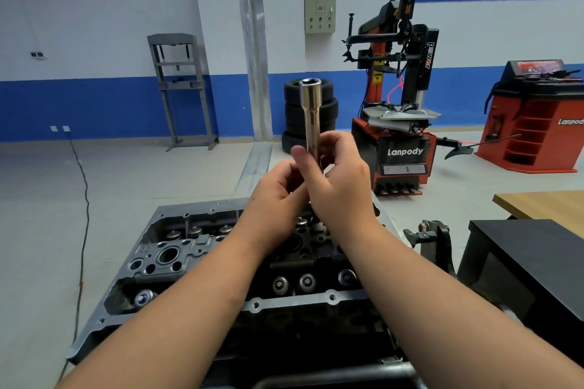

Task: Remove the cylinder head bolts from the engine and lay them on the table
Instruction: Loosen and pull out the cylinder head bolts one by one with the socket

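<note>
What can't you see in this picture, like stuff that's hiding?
- Head view: the bottom end of the long socket is hidden inside the left hand and right hand.
- The forearms cover the middle of the engine.
- The wooden table is cut off at the right edge.
- Wall posters: too blurred to read.

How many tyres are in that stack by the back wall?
3 show clearly, stacked flat in one pile against the blue wall band: top tyre, middle tyre, bottom tyre. The deep socket and right hand cover part of the pile, so another may be hidden.
</note>
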Demonstrator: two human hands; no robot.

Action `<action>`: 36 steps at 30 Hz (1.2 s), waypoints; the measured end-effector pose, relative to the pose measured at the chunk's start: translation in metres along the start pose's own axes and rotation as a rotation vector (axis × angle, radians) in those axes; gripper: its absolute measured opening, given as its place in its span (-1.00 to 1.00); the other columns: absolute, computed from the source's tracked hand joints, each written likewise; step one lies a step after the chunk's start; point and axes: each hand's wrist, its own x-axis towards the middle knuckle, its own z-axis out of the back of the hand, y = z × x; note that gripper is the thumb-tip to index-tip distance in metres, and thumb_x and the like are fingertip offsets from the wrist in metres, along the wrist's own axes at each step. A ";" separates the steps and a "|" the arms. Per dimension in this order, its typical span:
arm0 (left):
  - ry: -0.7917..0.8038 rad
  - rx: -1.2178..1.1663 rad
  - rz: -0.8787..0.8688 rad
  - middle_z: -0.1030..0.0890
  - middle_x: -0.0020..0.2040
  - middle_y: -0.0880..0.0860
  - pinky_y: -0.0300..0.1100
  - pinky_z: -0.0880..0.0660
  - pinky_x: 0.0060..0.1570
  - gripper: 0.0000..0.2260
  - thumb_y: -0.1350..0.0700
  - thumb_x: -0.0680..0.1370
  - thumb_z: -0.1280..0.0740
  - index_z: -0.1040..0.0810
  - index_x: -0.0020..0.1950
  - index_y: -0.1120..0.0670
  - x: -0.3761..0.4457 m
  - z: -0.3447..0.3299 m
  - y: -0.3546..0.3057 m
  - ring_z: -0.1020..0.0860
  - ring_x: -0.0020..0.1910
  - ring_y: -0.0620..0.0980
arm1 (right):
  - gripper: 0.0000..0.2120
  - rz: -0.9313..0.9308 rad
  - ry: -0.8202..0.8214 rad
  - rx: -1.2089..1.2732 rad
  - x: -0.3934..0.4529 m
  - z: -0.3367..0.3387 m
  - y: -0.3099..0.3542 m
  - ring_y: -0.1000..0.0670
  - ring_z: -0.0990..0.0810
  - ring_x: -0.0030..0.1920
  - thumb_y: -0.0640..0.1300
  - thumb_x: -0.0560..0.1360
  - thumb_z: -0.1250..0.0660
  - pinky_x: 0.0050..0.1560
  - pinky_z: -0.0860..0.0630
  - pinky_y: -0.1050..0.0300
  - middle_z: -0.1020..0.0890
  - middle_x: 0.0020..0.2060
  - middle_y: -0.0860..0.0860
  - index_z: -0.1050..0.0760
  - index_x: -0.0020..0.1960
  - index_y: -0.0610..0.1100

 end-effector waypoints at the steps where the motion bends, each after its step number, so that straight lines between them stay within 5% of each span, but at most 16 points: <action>1: -0.009 -0.007 0.004 -0.73 0.05 -0.04 0.08 -0.67 0.07 -0.84 -0.04 0.66 -0.37 -0.61 0.23 -0.08 0.000 0.000 0.000 -0.70 0.07 0.01 | -0.82 -0.016 -0.001 0.018 0.000 0.000 0.000 0.24 -0.53 -0.22 0.09 0.53 -0.38 -0.23 -0.37 0.48 -0.53 -0.26 0.17 -0.39 -0.05 0.07; 8: 0.029 -0.048 0.007 -0.72 0.14 -0.13 -0.24 -0.58 0.15 -0.80 -0.05 0.73 -0.23 -0.61 0.27 -0.12 -0.001 -0.002 0.000 -0.65 0.18 -0.17 | -0.78 0.000 0.058 -0.040 0.002 -0.001 -0.002 0.19 -0.48 -0.06 0.08 0.63 -0.14 -0.12 -0.32 0.45 -0.53 -0.22 0.19 -0.48 -0.07 0.02; 14: -0.011 -0.025 -0.009 -0.73 0.00 -0.08 -0.21 -0.64 -0.07 -0.90 0.00 0.65 -0.39 -0.61 0.16 -0.11 0.000 0.001 0.002 -0.71 -0.02 -0.12 | -0.86 0.047 -0.014 -0.043 0.000 -0.002 -0.004 0.20 -0.49 -0.15 0.03 0.55 -0.36 -0.14 -0.35 0.47 -0.51 -0.20 0.16 -0.47 -0.02 -0.02; 21: 0.013 -0.059 0.006 -0.73 0.09 -0.11 -0.20 -0.60 0.06 -0.77 -0.08 0.71 -0.25 -0.62 0.28 -0.07 0.001 -0.001 0.002 -0.67 0.12 -0.13 | -0.78 0.022 0.072 -0.084 0.000 -0.004 -0.003 0.14 -0.44 -0.09 0.02 0.64 -0.12 -0.06 -0.30 0.44 -0.48 -0.19 0.22 -0.51 0.00 -0.03; 27: -0.022 -0.038 -0.026 -0.74 -0.01 -0.06 -0.20 -0.65 -0.11 -0.90 0.04 0.65 -0.39 -0.62 0.15 -0.10 0.001 0.001 0.002 -0.71 -0.04 -0.08 | -0.85 0.056 0.013 -0.047 0.000 -0.001 0.000 0.14 -0.49 -0.15 0.03 0.56 -0.34 -0.14 -0.35 0.45 -0.50 -0.21 0.14 -0.43 0.00 -0.01; 36: -0.010 -0.054 -0.008 -0.74 0.05 -0.08 -0.17 -0.61 0.05 -0.80 -0.07 0.71 -0.27 -0.65 0.21 -0.07 0.000 -0.001 0.001 -0.69 0.08 -0.10 | -0.68 -0.002 0.081 -0.050 0.001 -0.003 -0.003 0.05 -0.53 -0.04 0.06 0.62 -0.15 -0.04 -0.38 0.36 -0.57 -0.15 0.11 -0.58 0.08 -0.12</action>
